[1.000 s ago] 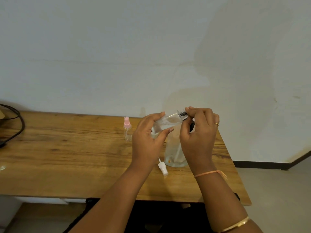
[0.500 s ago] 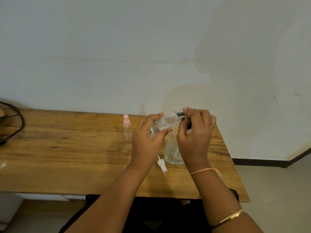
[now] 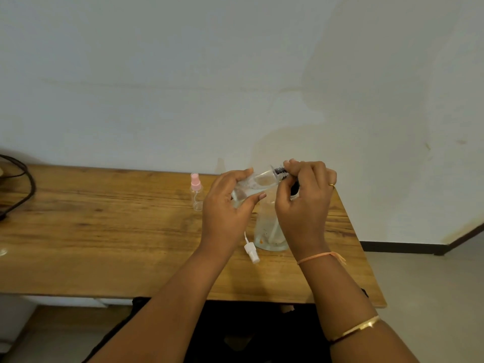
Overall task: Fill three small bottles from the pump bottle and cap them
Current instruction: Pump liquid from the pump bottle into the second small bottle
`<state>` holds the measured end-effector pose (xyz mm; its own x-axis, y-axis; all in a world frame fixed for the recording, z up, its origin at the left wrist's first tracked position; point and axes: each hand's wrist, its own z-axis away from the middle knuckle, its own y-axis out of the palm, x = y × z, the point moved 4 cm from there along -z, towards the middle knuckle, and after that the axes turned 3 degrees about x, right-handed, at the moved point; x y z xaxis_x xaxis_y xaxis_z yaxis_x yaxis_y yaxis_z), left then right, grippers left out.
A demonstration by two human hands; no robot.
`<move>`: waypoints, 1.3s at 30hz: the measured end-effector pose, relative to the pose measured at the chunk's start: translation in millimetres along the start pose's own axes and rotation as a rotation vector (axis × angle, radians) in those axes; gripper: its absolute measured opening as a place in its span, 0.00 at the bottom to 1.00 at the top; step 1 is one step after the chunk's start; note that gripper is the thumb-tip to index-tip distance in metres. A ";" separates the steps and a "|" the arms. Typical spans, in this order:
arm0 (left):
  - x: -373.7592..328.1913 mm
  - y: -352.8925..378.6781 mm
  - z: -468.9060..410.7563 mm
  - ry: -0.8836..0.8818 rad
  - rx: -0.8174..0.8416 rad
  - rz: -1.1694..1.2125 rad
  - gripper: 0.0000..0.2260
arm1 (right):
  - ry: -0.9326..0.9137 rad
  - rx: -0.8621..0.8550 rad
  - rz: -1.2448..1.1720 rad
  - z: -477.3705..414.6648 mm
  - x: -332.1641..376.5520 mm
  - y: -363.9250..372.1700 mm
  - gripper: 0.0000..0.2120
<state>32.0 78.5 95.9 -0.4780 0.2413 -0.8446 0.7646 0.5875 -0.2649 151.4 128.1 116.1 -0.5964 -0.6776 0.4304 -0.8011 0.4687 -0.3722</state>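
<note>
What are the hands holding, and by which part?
The left hand grips a small clear bottle round its body, tilted; the right hand pinches the dark ribbed top at its neck.

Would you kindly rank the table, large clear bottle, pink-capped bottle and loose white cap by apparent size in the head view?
Largest to smallest:
1. table
2. large clear bottle, though partly hidden
3. pink-capped bottle
4. white cap

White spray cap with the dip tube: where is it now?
Head view: the white plastic spray cap lies on the wooden table, between the left forearm and the base of the tall clear bottle.
</note>
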 end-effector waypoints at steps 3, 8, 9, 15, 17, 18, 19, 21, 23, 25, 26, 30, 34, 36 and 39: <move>3.4 -0.3 2.1 -0.023 0.013 0.022 0.20 | -0.005 0.016 0.012 0.1 -2.5 0.3 0.10; -4.9 -0.3 1.9 0.030 -0.028 -0.028 0.19 | 0.021 -0.001 -0.024 -3.7 1.7 -5.2 0.10; -8.2 -1.2 1.4 0.053 -0.047 -0.056 0.19 | 0.020 -0.001 -0.029 -5.8 2.6 -5.8 0.10; -8.6 -0.5 -1.6 0.068 -0.043 -0.034 0.19 | 0.007 0.000 -0.005 -8.0 5.0 -6.1 0.10; -5.4 1.1 -1.2 0.041 -0.023 -0.014 0.19 | 0.013 -0.009 -0.003 -5.3 4.9 -4.0 0.10; -2.5 2.1 -1.0 0.025 -0.016 -0.006 0.19 | 0.012 -0.010 0.003 -3.4 3.9 -2.7 0.10; 0.6 2.7 -0.9 0.011 -0.010 0.006 0.19 | 0.005 -0.007 0.014 -1.7 2.3 -1.0 0.09; 5.7 3.0 0.0 -0.013 -0.002 0.021 0.20 | -0.016 0.008 0.035 0.5 -1.4 1.6 0.09; 5.1 1.5 1.9 -0.006 -0.008 0.011 0.21 | -0.020 0.016 0.046 1.2 -2.7 1.0 0.08; 4.0 1.6 1.2 0.011 -0.016 -0.001 0.21 | -0.013 -0.003 0.040 1.1 0.2 -1.2 0.09; 4.6 2.3 1.0 0.011 -0.019 0.002 0.21 | -0.009 -0.012 0.029 1.0 2.5 -1.8 0.09; -3.3 2.3 1.1 0.046 -0.051 -0.011 0.20 | 0.002 -0.027 0.002 -5.1 6.5 -4.1 0.10; -5.9 1.6 -0.8 0.071 -0.060 -0.021 0.19 | -0.009 0.006 0.024 -9.0 4.6 -5.3 0.10; 0.1 2.7 -2.6 0.041 -0.041 -0.015 0.21 | -0.015 0.014 0.041 -9.1 4.6 -4.3 0.10; 4.7 2.5 -0.6 0.009 -0.033 -0.015 0.21 | -0.038 0.009 0.074 -5.2 3.9 -2.5 0.10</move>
<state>31.4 81.5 91.6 -0.4936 0.2390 -0.8362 0.7424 0.6166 -0.2620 150.8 127.3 122.9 -0.6512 -0.6627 0.3699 -0.7546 0.5133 -0.4087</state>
